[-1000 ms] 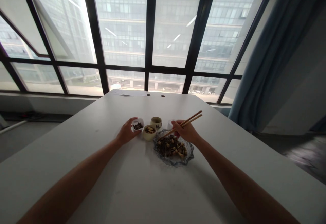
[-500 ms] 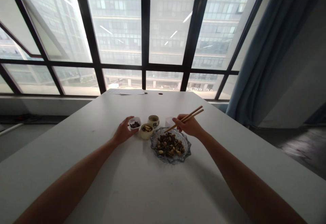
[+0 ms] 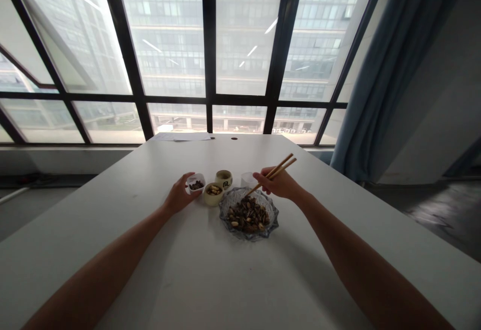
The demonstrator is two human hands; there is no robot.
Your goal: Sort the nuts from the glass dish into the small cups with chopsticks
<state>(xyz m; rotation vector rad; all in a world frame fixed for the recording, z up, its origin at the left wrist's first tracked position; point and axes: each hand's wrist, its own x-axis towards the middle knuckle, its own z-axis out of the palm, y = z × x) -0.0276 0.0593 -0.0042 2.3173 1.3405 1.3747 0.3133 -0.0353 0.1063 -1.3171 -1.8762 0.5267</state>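
Note:
My left hand (image 3: 179, 195) is wrapped around a small clear plastic cup (image 3: 196, 179) with dark pieces in its bottom. My right hand (image 3: 276, 182) grips a pair of wooden chopsticks (image 3: 281, 167). Their tips reach down to the far side of a scalloped glass bowl (image 3: 276, 217), which holds a heap of dark seeds and paler nuts (image 3: 248, 215). Between my hands stands a cream cup (image 3: 213, 200) with peanut-like pieces inside. Behind it is a second cream cup (image 3: 224, 180) bearing a dark character; its contents cannot be made out.
Another clear plastic cup (image 3: 247, 180) stands behind the glass bowl, partly hidden by my right hand. White sheets of paper (image 3: 182, 137) lie at the far end of the white table (image 3: 210, 280), before the windows. A blue curtain (image 3: 361, 119) hangs at the right.
The whole view has shifted slightly, so everything sits a little further left. The chopstick tips stay at the bowl's far side, slightly lower. My left hand keeps its hold on the plastic cup.

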